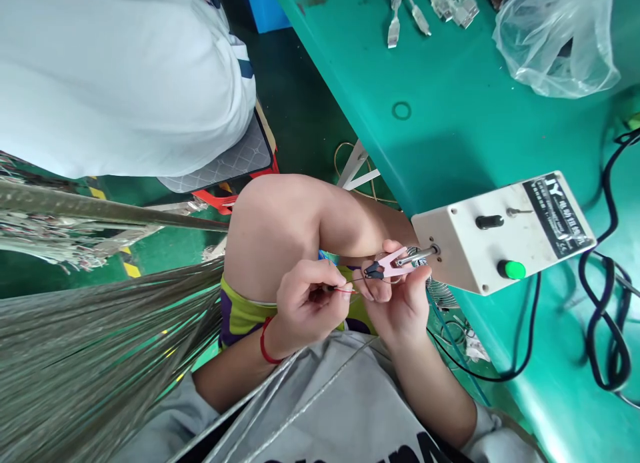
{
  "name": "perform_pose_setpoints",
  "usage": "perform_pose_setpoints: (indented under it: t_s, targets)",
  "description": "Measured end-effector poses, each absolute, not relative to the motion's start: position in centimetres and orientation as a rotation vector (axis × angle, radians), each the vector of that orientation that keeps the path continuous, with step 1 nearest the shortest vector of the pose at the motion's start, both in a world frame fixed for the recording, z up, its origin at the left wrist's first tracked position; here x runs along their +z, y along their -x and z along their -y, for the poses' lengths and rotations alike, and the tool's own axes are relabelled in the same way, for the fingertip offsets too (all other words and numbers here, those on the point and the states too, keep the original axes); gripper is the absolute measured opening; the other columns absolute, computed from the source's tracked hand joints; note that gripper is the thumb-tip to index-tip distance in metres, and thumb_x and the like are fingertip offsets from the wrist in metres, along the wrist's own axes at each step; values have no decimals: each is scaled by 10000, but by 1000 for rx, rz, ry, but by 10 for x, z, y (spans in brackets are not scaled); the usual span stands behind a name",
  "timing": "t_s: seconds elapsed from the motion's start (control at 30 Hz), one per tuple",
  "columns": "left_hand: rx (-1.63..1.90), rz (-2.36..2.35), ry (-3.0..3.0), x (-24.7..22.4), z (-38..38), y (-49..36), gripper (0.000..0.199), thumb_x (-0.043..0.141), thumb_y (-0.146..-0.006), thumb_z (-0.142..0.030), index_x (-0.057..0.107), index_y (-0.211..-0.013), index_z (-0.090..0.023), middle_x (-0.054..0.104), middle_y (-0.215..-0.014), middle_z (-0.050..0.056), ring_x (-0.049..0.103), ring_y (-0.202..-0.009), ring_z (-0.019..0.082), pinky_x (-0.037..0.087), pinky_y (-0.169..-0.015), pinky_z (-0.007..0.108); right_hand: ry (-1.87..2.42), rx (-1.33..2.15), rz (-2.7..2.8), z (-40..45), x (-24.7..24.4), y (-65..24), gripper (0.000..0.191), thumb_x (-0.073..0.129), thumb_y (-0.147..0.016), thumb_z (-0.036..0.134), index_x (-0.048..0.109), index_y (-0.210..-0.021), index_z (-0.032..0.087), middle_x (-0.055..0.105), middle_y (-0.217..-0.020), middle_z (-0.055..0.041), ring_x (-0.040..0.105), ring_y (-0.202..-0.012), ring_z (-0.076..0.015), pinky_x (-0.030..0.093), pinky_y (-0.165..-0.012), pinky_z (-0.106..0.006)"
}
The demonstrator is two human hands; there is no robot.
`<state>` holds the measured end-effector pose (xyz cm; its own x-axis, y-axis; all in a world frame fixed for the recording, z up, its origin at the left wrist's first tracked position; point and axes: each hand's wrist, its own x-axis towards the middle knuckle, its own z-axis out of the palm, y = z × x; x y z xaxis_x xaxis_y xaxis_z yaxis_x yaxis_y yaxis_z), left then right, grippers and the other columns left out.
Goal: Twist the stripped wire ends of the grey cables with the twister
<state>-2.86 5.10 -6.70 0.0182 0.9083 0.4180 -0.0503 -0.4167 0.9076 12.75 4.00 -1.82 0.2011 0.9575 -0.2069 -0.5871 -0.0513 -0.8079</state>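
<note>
Container: one clear plastic bag [555, 36] lies on the green table [450, 130] at the far right; something dark shows inside it, too blurred to identify.

Your left hand [307, 303] has its fingers curled tight, thumb and forefinger pinched shut on thin wires [345, 290], one red strand plainly visible, blue showing just above the knuckles. A red band [265, 346] circles that wrist. Your right hand [400, 293] is closed round a pink clip [393, 264] with a dark tip; the clip sits on a metal shaft [423, 254] that sticks out of the white box [500, 233]. The wires run from your left fingers across to the clip's dark tip; whether the tip already bites them I cannot tell.

Counts: one white box, carrying one black knob [489, 221], one green button [514, 270] and one black label [555, 213]. One black cable [607, 316] loops beside it. A small heap of clear plugs [435, 6] lies at the table's far edge, number not countable.

Surface and room: the box stands at the table's near edge, over your bare knee [280, 230]. Green floor with yellow-black stripe. A large sheaf of grey wires [90, 356] fans out at your left. Another person in a white shirt [115, 70] sits at upper left.
</note>
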Motion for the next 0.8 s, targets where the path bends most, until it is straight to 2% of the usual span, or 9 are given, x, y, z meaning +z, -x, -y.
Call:
perform_pose_setpoints:
  t_s: [0.07,0.17,0.37,0.53,0.6,0.67,0.73,0.77,0.8]
  targets:
    - [1505,-933,-1519,-62,-53,28,326,936,-1017,-150,811,-1225,-368,795,-884,-55,588,-527,105,513,-498,296,972,1290,582,-40,-26,-129,481,752,-1111,797,867,-1237,347,332,-479,124,276,-464,-164,413,-524,-309]
    - [1501,-942,-1493,-55,-54,23,265,903,-1040,-146,794,-1182,-341,786,-858,-44,566,-514,103,486,-480,290,950,1252,649,-39,-35,-133,443,665,-1186,723,889,-1274,352,360,-449,112,355,-453,-178,480,-558,-315]
    - [1493,-946,-1506,-50,-57,17,218,905,-1035,-134,769,-1122,-281,755,-781,-39,612,-530,110,505,-493,272,989,1248,642,-36,-36,-136,492,662,-1175,756,915,-1284,348,353,-442,101,494,-508,-209,582,-654,-342]
    - [1499,-894,-1539,-52,-60,17,229,910,-1026,-128,767,-1126,-276,767,-786,-38,689,-591,129,553,-539,267,1002,1243,683,-38,-36,-136,525,656,-1165,781,894,-1277,326,376,-467,103,471,-490,-193,516,-575,-315]
    - [1490,-863,-1527,-51,-61,17,236,884,-1032,-105,756,-1138,-273,747,-778,-45,676,-582,123,533,-532,259,1068,1213,769,-36,-32,-138,600,614,-1170,814,896,-1268,294,484,-508,77,505,-496,-191,485,-538,-318]
    - [1471,-834,-1524,-50,-63,17,238,858,-1041,-91,746,-1153,-268,729,-769,-50,658,-566,117,511,-521,255,1160,1139,938,-29,-22,-145,612,579,-1199,783,915,-1232,272,667,-612,12,604,-541,-202,491,-531,-333]
    - [1469,-823,-1531,-48,-65,18,212,854,-1048,-110,746,-1142,-267,705,-739,-57,626,-539,113,492,-507,255,1223,1052,1169,-16,-7,-158,499,654,-1208,673,942,-1190,266,809,-745,-43,718,-613,-223,537,-549,-353]
    - [1470,-824,-1535,-47,-66,18,195,860,-1049,-128,750,-1130,-267,699,-728,-58,607,-527,111,484,-501,255,1237,1032,1262,-7,1,-167,384,754,-1175,591,957,-1181,265,850,-788,-54,760,-642,-235,572,-571,-367]
    - [1473,-831,-1536,-46,-67,18,179,867,-1051,-145,752,-1116,-265,703,-726,-56,593,-521,108,478,-498,255,1270,925,1431,2,8,-177,281,775,-1168,481,953,-1257,284,885,-848,-52,796,-670,-242,618,-599,-379]
